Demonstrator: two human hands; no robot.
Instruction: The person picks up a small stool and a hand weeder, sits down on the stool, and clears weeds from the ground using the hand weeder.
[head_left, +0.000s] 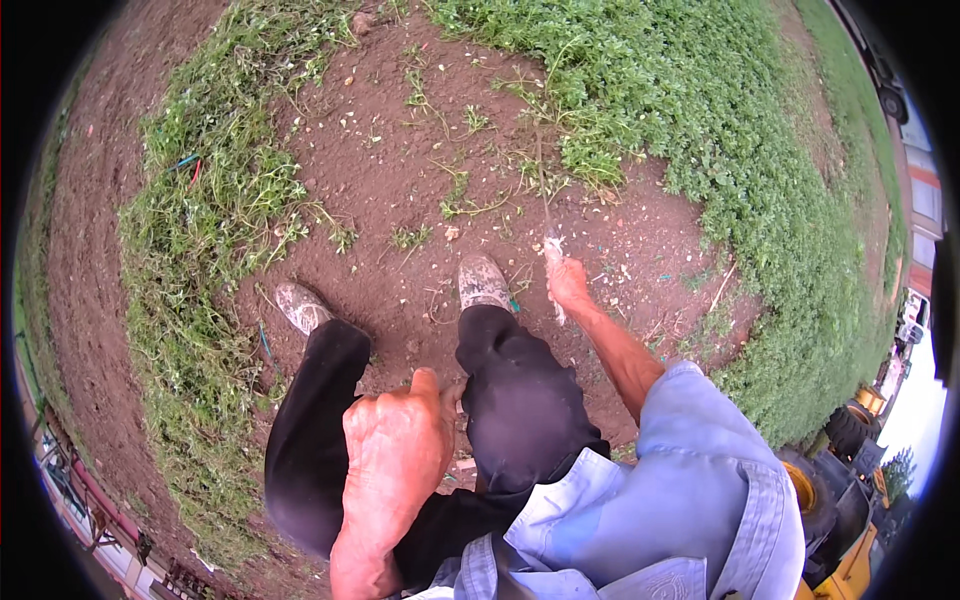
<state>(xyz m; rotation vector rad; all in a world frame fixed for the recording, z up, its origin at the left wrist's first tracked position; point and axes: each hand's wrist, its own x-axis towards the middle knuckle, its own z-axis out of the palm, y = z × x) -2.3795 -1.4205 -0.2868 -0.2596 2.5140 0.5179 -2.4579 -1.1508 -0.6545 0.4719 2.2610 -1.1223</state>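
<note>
My right hand (570,285) is closed round the pale, cloth-wrapped handle of a long thin tool (546,195). The tool's dark, narrow shaft points away from me, and its far end meets the edge of the standing green plants (680,110). Closer in, my left hand (398,432) hovers in front of my legs with its fingers curled. The back of that hand faces up, so whatever it may hold is hidden. Cut or pulled greens (215,210) lie in a long heap to the left.
My two patterned shoes (484,280) stand on brown bare soil (385,215) scattered with loose stems and bits. Dense plants run along the right side. A yellow wheeled machine (850,565) stands at the lower right, and a parked vehicle (885,85) at the upper right.
</note>
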